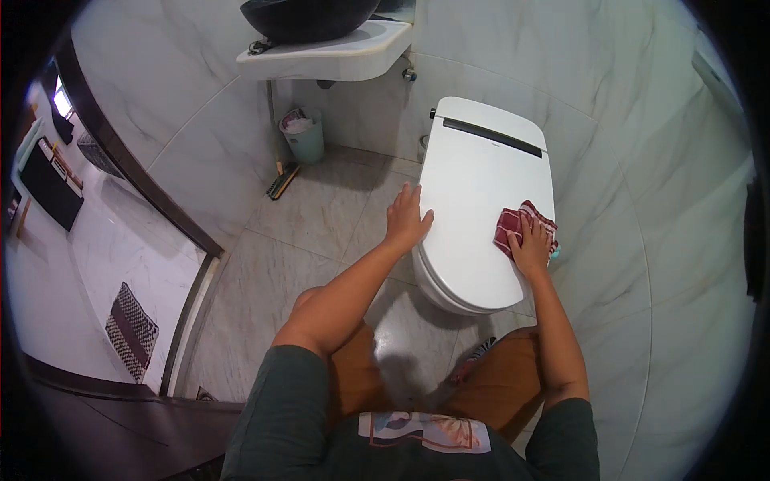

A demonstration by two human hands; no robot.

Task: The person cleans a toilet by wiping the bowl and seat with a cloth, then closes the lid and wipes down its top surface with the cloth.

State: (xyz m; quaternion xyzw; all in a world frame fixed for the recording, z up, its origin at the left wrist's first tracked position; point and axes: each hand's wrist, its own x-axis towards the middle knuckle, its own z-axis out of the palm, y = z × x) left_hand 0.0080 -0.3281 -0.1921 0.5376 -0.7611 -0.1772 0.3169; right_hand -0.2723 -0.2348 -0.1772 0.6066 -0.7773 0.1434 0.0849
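A white toilet (473, 208) with its lid down stands against the back wall. My right hand (529, 247) presses a folded red-and-white checked cloth (508, 230) on the right edge of the lid, fingers spread over the fabric. A small turquoise bit (556, 251) shows beside the cloth, but I cannot make out what it is. My left hand (407, 218) rests at the left edge of the lid with its fingers stretched out and holds nothing.
A white counter (353, 64) bears a black basin (309, 20) at the upper left. Below are a light-green bin (306, 144) and a brush (282, 181) on the tiled floor. A doorway with a raised sill (191, 321) is at left, a checked mat (131, 333) beyond it.
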